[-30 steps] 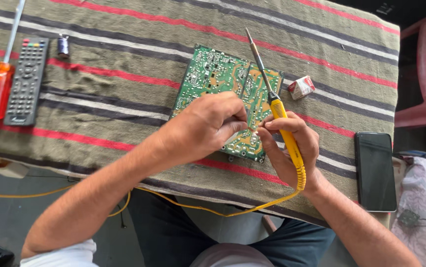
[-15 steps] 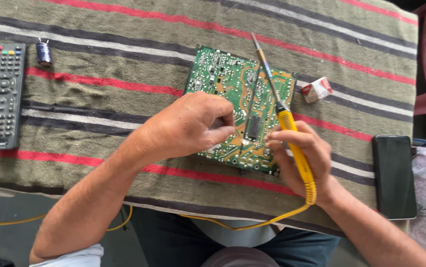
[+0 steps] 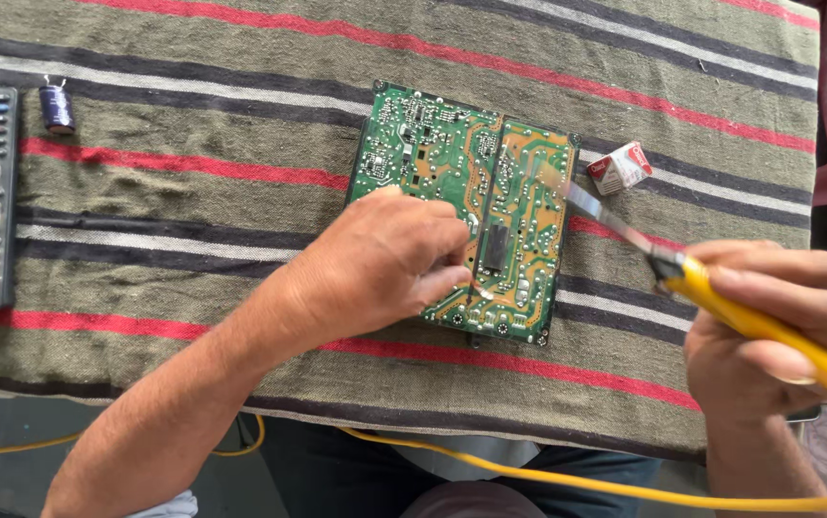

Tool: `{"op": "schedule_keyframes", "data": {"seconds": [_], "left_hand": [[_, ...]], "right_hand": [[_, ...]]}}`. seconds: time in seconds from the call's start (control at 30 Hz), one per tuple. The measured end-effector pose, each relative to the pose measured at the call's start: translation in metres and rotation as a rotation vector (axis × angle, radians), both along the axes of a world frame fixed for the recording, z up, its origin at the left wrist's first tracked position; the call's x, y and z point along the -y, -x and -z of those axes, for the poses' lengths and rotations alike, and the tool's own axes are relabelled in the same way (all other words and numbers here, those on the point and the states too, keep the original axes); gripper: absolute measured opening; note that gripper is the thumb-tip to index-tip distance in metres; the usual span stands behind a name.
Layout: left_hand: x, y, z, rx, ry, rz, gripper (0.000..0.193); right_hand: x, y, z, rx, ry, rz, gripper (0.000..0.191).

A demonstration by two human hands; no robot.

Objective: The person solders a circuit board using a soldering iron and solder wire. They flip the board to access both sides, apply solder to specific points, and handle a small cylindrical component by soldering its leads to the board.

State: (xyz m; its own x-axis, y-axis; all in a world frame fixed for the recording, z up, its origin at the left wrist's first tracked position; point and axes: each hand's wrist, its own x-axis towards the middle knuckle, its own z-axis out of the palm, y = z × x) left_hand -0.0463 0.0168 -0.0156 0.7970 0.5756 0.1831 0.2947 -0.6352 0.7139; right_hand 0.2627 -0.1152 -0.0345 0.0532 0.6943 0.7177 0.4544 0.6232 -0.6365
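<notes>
Withdrawn rightward since the earlier frame, the right hand grips the yellow soldering iron with its tip off the circuit board, which lies solder-side up on the striped tabletop while the left hand pinches a thin wire against it.

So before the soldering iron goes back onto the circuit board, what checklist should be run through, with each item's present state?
1. Left hand steadying circuit board: ok, fingers rest on it.
2. Right hand gripping soldering iron handle: ok.
3. Iron tip clear of board: cannot tell, blurred.
4. Board flat on striped cloth: ok.
5. Yellow cord clear of board: ok.
6. Small box and capacitor apart from board: ok.
</notes>
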Motion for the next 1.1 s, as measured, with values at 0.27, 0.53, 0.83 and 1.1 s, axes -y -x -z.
{"op": "schedule_keyframes", "data": {"seconds": [0.27, 0.53, 0.83, 1.1], "left_hand": [[-0.002, -0.009, 0.007, 0.014, -0.033, 0.024, 0.023], [-0.001, -0.008, 0.011, 0.067, 0.002, 0.009, 0.022], [-0.001, -0.005, 0.012, 0.055, -0.002, 0.006, 0.022], [-0.001, -0.003, 0.009, 0.036, 0.015, 0.01, 0.021]], "right_hand": [[0.005, -0.017, 0.001, 0.156, -0.004, 0.096, 0.04], [0.002, -0.009, -0.003, -0.079, 0.096, 0.006, 0.054], [-0.002, 0.002, 0.002, -0.019, 0.072, -0.021, 0.051], [0.005, -0.004, 0.003, -0.103, 0.186, -0.04, 0.051]]}}
